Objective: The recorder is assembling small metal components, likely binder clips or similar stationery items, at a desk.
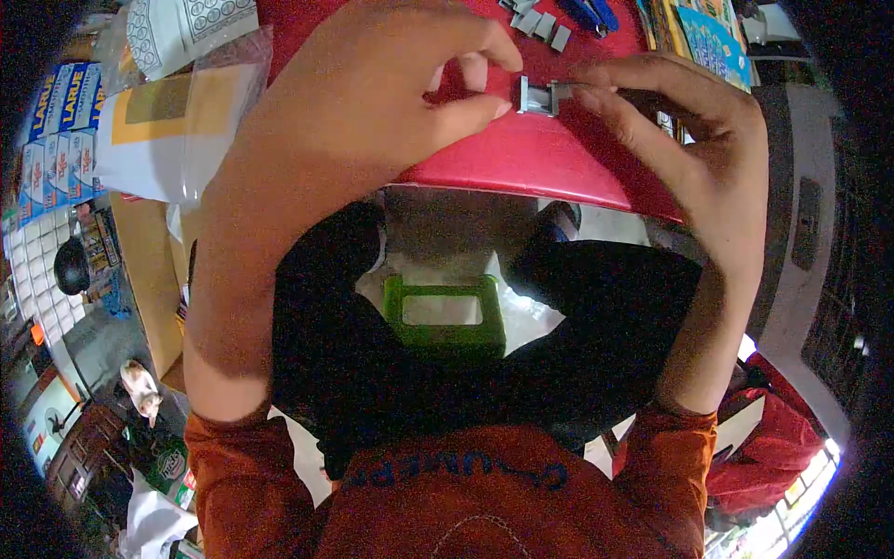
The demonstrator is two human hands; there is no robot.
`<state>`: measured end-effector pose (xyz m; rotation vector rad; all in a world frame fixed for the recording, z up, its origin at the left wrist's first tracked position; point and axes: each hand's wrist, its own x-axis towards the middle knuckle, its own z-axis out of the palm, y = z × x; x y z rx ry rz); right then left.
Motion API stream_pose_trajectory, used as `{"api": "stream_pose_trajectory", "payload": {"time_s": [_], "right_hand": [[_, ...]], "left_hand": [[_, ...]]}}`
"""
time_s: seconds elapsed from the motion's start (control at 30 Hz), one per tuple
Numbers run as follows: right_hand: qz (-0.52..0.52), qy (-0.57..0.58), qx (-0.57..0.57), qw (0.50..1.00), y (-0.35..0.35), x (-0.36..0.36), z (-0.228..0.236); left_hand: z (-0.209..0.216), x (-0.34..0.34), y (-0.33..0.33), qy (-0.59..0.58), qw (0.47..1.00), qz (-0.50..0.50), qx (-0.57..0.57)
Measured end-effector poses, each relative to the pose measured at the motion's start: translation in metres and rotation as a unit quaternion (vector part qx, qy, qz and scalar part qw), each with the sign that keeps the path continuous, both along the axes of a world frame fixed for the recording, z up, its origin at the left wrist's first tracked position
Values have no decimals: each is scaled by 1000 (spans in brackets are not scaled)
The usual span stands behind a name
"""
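Note:
A small grey H-shaped piece [538, 97], seemingly plastic, is at the near part of the red tabletop [521, 154]. My right hand [703, 130] comes to it from the right, with thumb and forefinger pinched at its right end; the fingertips partly cover that end. On the other side, my left hand [400, 88] has its thumb and fingers apart, the thumb tip close to the piece's left end. Nothing shows between the left fingers. More small grey pieces [540, 25] lie farther back on the table.
A blue and dark tool [594, 13] lies at the back, near colourful printed packs [710, 42]. To the left are a clear plastic bag [219, 112] and blue-and-white cartons [65, 140]. Below the table edge stands a green plastic stool [445, 340] between my legs.

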<state>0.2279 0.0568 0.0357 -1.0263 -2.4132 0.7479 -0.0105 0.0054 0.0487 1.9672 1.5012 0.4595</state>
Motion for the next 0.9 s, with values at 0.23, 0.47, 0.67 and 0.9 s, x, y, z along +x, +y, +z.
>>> {"api": "stream_pose_trajectory", "payload": {"time_s": [0.23,0.47,0.67,0.9], "right_hand": [[-12,-40,-26,999,-4,-2,4],[59,-41,53,996,-3,-14,7],[52,-51,56,996,-2,-11,0],[79,-53,93,991,0,-13,1]], "left_hand": [[-11,-8,6,-33,997,-63,23],[-3,-6,2,22,997,-59,40],[-7,4,-1,1,999,-24,32],[-6,-2,-1,-4,997,-39,71]]}}
